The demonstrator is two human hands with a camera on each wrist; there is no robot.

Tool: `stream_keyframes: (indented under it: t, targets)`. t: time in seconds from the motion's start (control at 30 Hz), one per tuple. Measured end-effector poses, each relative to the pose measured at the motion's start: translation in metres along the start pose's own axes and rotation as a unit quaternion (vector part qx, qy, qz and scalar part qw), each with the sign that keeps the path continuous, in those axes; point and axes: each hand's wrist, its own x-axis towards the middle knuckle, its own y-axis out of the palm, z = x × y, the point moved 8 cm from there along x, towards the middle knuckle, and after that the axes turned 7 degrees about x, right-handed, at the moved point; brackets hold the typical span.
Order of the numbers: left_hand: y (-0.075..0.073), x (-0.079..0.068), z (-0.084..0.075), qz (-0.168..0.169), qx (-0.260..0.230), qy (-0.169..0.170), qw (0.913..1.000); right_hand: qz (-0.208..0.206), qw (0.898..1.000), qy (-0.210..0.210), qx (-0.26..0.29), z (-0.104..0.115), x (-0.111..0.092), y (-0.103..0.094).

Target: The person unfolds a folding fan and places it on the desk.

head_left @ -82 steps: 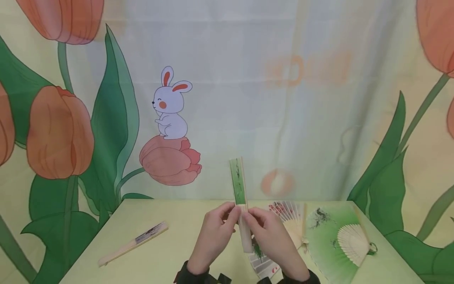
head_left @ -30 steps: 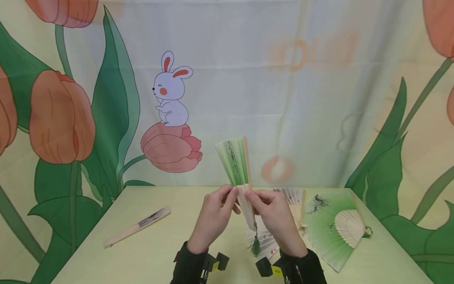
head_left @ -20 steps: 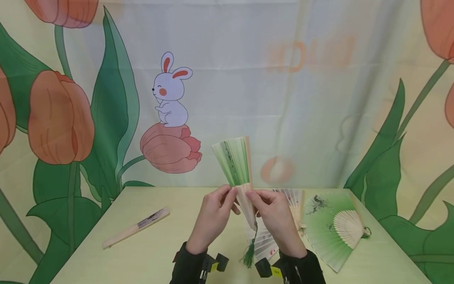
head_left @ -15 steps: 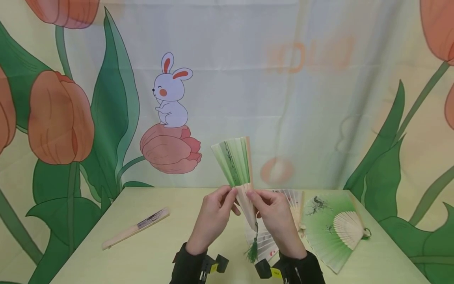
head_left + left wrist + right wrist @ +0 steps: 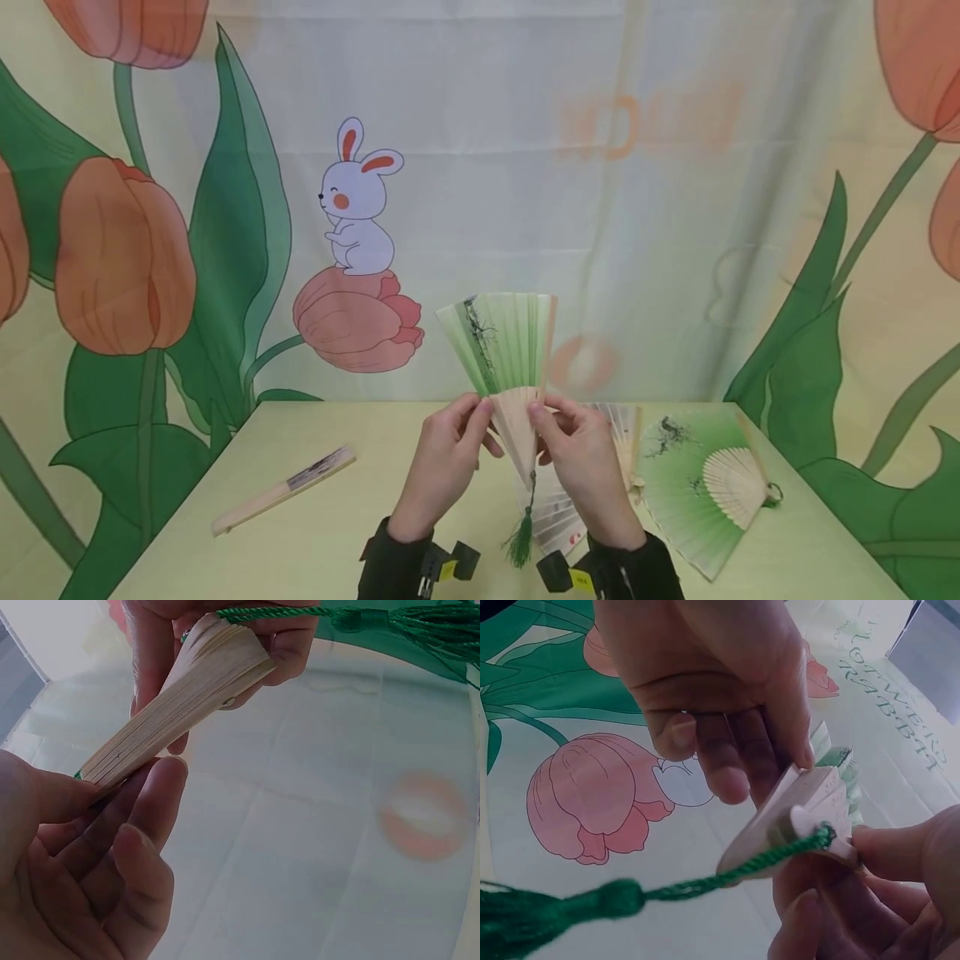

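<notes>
A partly spread green folding fan (image 5: 510, 350) with pale wooden ribs is held up between both hands above the table. My left hand (image 5: 446, 450) pinches its left edge between thumb and fingers, near the top of the bare ribs. Opposite it, my right hand (image 5: 585, 454) pinches the right edge. A green tassel (image 5: 519, 542) dangles from the pivot end. In the left wrist view the stacked ribs (image 5: 172, 705) show edge-on between the two hands. The right wrist view has the tassel cord (image 5: 735, 874) crossing in front of the fan.
On the table (image 5: 375, 500), a spread green fan (image 5: 690, 483) lies at the right. A white fan with red marks (image 5: 551, 512) lies partly hidden behind my right hand. At the left rests a folded fan (image 5: 285, 492). A printed curtain (image 5: 510, 167) hangs behind.
The held fan has gone from folded to partly spread, its leaf widening to both sides. My hands have moved slightly apart, and the tassel now hangs free below the fan.
</notes>
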Motion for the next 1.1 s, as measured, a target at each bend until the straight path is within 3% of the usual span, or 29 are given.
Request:
stream_keyframes:
  t: [0.37, 0.77, 1.1]
  targets:
    - [-0.005, 0.000, 0.004, -0.010, -0.024, 0.007, 0.9996, 0.005, 1.000, 0.002, 0.023, 0.001, 0.000, 0.000]
    - [-0.010, -0.002, 0.001, -0.009, -0.024, -0.028, 0.9993, 0.005, 0.998, 0.001, 0.057, 0.001, 0.000, -0.002]
    - [-0.013, -0.001, 0.016, -0.004, -0.044, -0.014, 0.9989, 0.004, 0.998, 0.003, 0.069, 0.001, 0.001, -0.005]
